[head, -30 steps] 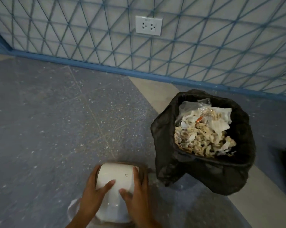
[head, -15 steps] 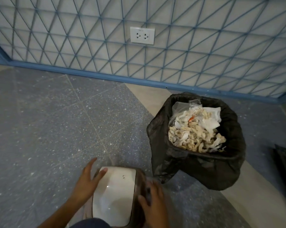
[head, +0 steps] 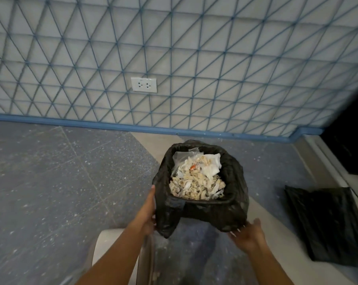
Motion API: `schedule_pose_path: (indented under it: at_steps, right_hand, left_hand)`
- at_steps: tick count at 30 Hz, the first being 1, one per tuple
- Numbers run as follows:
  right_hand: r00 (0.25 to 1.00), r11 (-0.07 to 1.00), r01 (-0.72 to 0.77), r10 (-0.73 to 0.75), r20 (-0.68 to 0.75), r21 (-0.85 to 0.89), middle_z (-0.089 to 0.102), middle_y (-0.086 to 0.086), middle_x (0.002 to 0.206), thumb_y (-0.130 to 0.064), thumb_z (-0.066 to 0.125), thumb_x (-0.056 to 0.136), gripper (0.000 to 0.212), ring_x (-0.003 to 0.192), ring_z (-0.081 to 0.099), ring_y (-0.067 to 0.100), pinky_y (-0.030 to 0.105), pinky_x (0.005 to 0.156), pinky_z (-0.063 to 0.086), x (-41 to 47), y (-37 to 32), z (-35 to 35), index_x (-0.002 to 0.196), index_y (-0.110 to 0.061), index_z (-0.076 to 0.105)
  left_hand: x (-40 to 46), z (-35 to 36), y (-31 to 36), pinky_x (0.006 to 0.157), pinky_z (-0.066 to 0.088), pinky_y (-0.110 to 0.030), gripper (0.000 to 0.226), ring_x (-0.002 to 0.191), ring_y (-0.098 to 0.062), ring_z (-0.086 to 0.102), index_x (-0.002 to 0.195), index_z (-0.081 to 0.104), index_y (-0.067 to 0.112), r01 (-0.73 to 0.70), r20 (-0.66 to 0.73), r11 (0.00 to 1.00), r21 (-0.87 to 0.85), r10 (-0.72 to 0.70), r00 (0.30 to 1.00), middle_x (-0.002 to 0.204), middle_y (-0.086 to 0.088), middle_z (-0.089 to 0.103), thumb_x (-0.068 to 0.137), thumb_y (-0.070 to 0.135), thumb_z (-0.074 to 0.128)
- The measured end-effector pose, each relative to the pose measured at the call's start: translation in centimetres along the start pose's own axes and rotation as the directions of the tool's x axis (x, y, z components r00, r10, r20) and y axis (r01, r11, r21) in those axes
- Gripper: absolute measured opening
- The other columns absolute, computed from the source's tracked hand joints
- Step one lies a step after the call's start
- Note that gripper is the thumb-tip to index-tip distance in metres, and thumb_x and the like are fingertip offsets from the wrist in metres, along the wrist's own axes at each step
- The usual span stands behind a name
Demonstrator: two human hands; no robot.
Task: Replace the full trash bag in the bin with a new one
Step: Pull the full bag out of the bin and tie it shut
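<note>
Full black trash bag (head: 202,210) sat in the bin between the two hands, its top folded down over the rim, paper waste (head: 196,182) heaped to the brim. Left hand (head: 148,214) lay flat against the bag's left side, fingers straight, gripping nothing. Right hand (head: 249,235) was open just below the bag's right flap, touching or nearly so. Best move, probably: peel the overhang up evenly on both sides, gather the mouth, then lift straight to avoid spills. Folded new bag (head: 326,223) lay well right of the right hand; white lid (head: 112,247) under the left forearm.
</note>
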State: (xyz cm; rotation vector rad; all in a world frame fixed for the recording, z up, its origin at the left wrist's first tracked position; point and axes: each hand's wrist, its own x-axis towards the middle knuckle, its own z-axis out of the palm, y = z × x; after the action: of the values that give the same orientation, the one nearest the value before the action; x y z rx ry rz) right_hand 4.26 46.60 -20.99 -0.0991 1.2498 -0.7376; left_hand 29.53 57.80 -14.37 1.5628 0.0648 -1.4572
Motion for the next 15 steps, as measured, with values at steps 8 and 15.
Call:
schedule_pose_path:
  at_steps: [8, 15]
  right_hand:
    - [0.997, 0.915, 0.032, -0.004, 0.071, -0.403, 0.059, 0.005, 0.117, -0.035, 0.053, 0.092, 0.023, 0.084, 0.057, 0.019, 0.032, 0.070, 0.046, -2.6, -7.5, 2.5, 0.100, -0.015, 0.061]
    - [0.984, 0.853, 0.173, -0.126, 0.128, -0.492, 0.070, 0.012, 0.104, -0.015, 0.056, 0.091, 0.031, 0.085, 0.067, 0.025, 0.032, 0.067, 0.055, -4.8, -12.3, 3.1, 0.121, -0.006, 0.056]
  left_hand:
    - [-0.4, -1.1, 3.2, 0.073, 0.050, -0.043, 0.047, 0.083, -0.031, 0.062, 0.109, 0.062, -0.001, 0.040, -0.080, 0.994, -0.099, -0.048, 0.996, 0.103, -0.021, 0.066, 0.086, 0.040, 0.061]
    - [-2.8, -1.8, 7.3, 0.079, 0.047, -0.037, 0.031, 0.079, -0.027, 0.059, 0.116, 0.056, -0.001, -0.261, -0.280, 0.962, 0.080, 0.273, 0.920, 0.111, -0.015, 0.062, 0.091, 0.017, 0.059]
